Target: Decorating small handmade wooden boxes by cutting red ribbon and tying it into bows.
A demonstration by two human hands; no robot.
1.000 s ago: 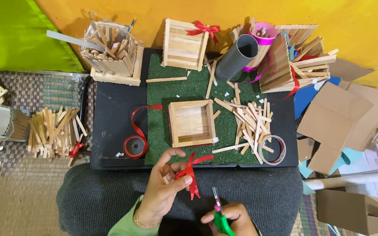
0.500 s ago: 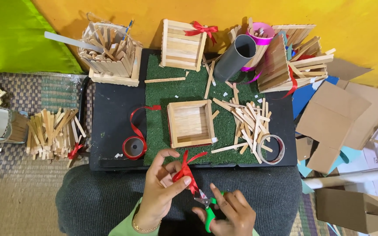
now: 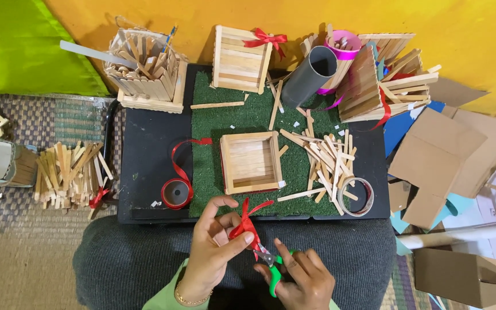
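Ribbon spool (image 3: 176, 193): sitting at the table's (image 3: 144, 149) near edge.
Left hand (image 3: 213, 252): pinching a tied red bow (image 3: 245, 225) over the lap.
Right hand (image 3: 299, 281): gripping green scissors (image 3: 271, 270), blades meeting the bow's tail.
Progress: bow looking tied; trimming seemingly underway, open wooden box (image 3: 251, 162) still bare.

Glossy red satin ribbon bow (image 3: 245, 225) pinched in left hand (image 3: 213, 252). Scissors (image 3: 271, 270), green plastic handles, metal blades, gripped by right hand (image 3: 299, 281). Open box (image 3: 251, 162) built of pale matt wooden sticks. Mat (image 3: 213, 109) of rough green artificial turf. Cardboard pieces (image 3: 431, 155) matt brown.
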